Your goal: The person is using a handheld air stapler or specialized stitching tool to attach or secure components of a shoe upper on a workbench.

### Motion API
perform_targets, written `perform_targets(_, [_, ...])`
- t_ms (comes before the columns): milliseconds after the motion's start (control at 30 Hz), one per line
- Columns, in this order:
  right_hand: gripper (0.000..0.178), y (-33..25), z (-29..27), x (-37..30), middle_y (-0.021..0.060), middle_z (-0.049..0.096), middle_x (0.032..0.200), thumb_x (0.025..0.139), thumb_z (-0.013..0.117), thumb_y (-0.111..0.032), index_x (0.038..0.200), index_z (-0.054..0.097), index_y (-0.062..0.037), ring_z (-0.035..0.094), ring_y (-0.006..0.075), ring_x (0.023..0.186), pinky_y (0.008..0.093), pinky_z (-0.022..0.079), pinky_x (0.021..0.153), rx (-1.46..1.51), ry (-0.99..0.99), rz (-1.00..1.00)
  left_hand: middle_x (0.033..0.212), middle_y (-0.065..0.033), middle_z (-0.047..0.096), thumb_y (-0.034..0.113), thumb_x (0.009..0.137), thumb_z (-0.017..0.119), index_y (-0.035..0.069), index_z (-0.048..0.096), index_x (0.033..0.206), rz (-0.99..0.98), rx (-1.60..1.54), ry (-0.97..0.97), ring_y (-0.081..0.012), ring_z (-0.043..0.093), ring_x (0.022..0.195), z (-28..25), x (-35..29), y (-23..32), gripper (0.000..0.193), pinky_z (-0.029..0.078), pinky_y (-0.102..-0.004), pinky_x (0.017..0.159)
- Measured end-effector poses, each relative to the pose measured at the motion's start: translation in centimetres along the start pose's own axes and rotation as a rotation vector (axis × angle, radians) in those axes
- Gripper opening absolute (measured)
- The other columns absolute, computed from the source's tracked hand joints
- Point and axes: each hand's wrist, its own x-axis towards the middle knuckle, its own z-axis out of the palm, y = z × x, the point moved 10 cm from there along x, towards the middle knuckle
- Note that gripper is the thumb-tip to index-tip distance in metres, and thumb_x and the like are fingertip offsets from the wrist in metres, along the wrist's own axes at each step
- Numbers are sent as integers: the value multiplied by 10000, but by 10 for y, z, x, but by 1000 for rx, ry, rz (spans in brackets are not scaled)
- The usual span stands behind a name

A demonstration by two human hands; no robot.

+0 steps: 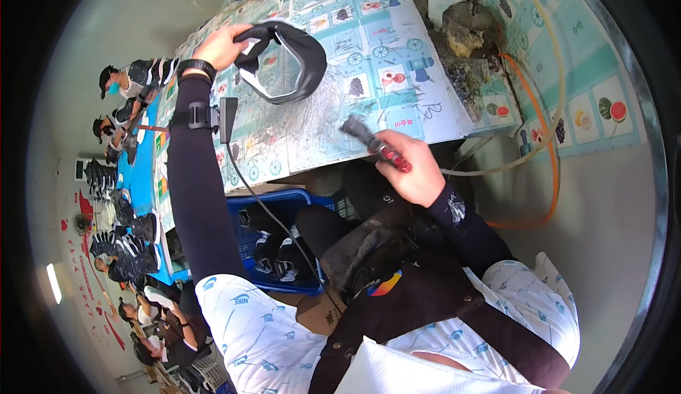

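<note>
My left hand (221,48) pinches one end of a black shoe upper (310,64) with white inner edges. It forms an open loop over the table, and the printed tabletop shows through its middle. Near the table's front edge, my right hand (417,170) is closed around a short brush (363,136) with a dark head and red on its handle. The brush points up and left, apart from the upper. A dark band and a strapped-on black device (227,119) with a cable sit on my left arm.
The table (369,46) has a fruit-patterned cover with dark scuffs. Below its front edge is a blue basket (306,197) holding black-and-white shoe parts. An orange hose (555,174) and a pale hose (564,75) hang at the right. Several people and shoes line the far left.
</note>
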Motion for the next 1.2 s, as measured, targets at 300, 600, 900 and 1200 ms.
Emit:
perform_targets(300, [238, -16, -24, 7, 226, 614, 771, 789, 632, -21, 1026, 605, -17, 625, 473, 771, 471, 493, 661, 30, -56, -29, 1220, -103, 717, -52, 879, 614, 161, 718, 1260, 236, 16, -120, -297, 676, 1134, 38, 5, 68, 448, 518, -389, 1003])
perform_targets(600, [208, -13, -29, 7, 213, 600, 749, 796, 638, -48, 1000, 604, -24, 616, 470, 749, 457, 487, 650, 62, 105, 32, 1220, -98, 713, -54, 904, 602, 149, 710, 1280, 209, -31, -123, -279, 672, 1137, 45, 7, 56, 441, 508, -380, 1022])
perform_targets(900, [181, 8, -13, -9, 217, 577, 706, 778, 631, -38, 955, 601, -20, 611, 463, 722, 450, 485, 647, -50, 55, 124, 1177, -101, 753, 39, 923, 670, 183, 724, 1272, 233, -125, -82, -285, 706, 1058, 56, 11, 38, 382, 534, -381, 947])
perform_targets(1200, [181, -10, 31, -14, 224, 617, 758, 783, 634, -43, 961, 614, -25, 637, 464, 765, 481, 491, 666, -119, -33, 14, 1256, -79, 728, 116, 918, 700, 202, 713, 1286, 296, -97, -50, -326, 687, 1130, 64, 18, 26, 378, 532, -392, 993])
